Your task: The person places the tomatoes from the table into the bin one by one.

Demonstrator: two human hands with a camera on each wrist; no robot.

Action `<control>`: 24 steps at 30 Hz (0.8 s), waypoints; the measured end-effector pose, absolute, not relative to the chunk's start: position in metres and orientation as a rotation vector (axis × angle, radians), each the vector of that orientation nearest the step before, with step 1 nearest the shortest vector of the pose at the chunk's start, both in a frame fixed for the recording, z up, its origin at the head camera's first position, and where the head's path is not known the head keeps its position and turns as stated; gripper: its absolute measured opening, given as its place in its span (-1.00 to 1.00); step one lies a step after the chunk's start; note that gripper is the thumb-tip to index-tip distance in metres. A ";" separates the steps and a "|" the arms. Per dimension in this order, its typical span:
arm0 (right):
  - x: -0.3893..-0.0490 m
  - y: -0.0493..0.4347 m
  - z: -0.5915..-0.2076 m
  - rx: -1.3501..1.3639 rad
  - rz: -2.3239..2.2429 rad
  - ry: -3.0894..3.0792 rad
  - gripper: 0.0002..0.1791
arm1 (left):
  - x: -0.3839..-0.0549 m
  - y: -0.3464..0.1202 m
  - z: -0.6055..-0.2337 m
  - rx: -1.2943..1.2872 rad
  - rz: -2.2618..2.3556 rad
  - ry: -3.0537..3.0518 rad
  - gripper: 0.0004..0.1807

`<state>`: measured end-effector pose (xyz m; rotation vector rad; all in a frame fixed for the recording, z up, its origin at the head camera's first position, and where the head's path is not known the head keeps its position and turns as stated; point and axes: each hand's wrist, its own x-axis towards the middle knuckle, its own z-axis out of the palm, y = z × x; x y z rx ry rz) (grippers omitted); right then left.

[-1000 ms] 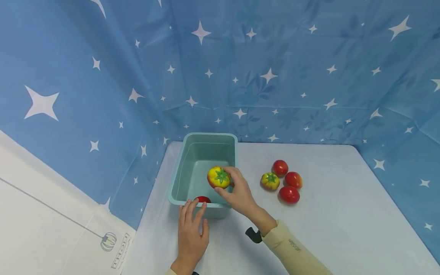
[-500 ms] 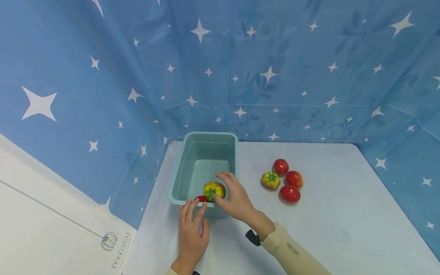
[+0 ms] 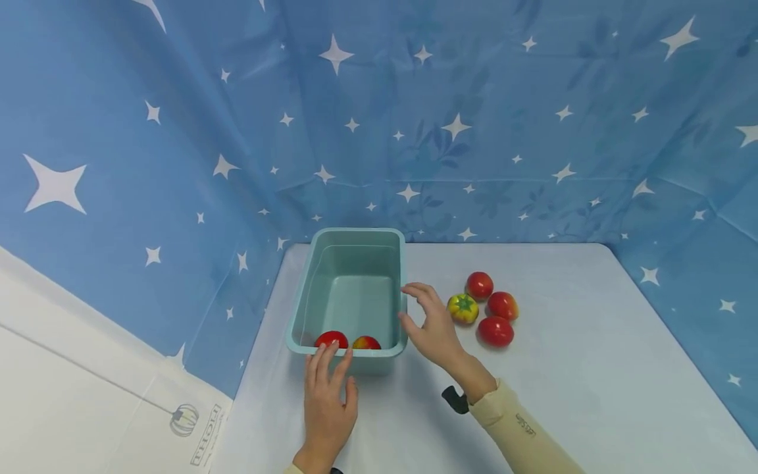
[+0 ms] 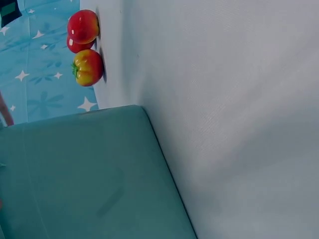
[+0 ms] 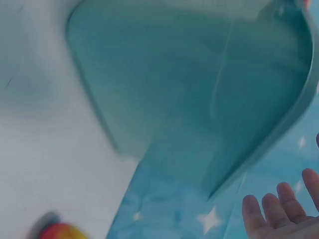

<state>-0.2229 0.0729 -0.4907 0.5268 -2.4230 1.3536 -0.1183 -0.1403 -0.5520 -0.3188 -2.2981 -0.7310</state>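
Inside the blue-green plastic bin (image 3: 355, 353), a red tomato (image 3: 331, 338) and a red-and-yellow tomato (image 3: 366, 343) lie by the near wall, partly hidden by the rim. My left hand (image 3: 329, 411) rests its spread fingertips on that near rim. Over the bin's right edge hovers my right hand (image 3: 437, 329), fingers apart and holding nothing. To its right, several tomatoes sit together on the table: a yellow one with a green star-shaped top (image 3: 462, 309) and red ones, the nearest red tomato (image 3: 496, 332) among them. In the right wrist view, fingers (image 5: 279, 211) show at lower right.
A white-covered table (image 3: 562, 368) bears the bin and tomatoes. Behind it and on both sides hangs a blue curtain (image 3: 503, 99) with white stars. A white printed panel (image 3: 89, 368) stands at the lower left.
My right hand has lowered the red-and-yellow tomato into the bin, let it go and moved right, out over the edge. The left hand has stayed at the near rim.
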 end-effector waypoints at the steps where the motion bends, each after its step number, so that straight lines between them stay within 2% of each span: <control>1: -0.223 0.079 -0.492 0.480 1.360 -2.425 -0.49 | -0.118 -0.140 -0.552 -0.313 -0.740 -2.301 -0.46; 18: -0.205 0.195 -0.550 -0.232 1.336 -2.396 -0.57 | -0.120 -0.137 -0.559 -0.304 -0.777 -2.259 -0.47; 24: -0.199 0.217 -0.562 -0.399 1.281 -2.381 -0.55 | -0.122 -0.138 -0.558 -0.299 -0.791 -2.249 -0.50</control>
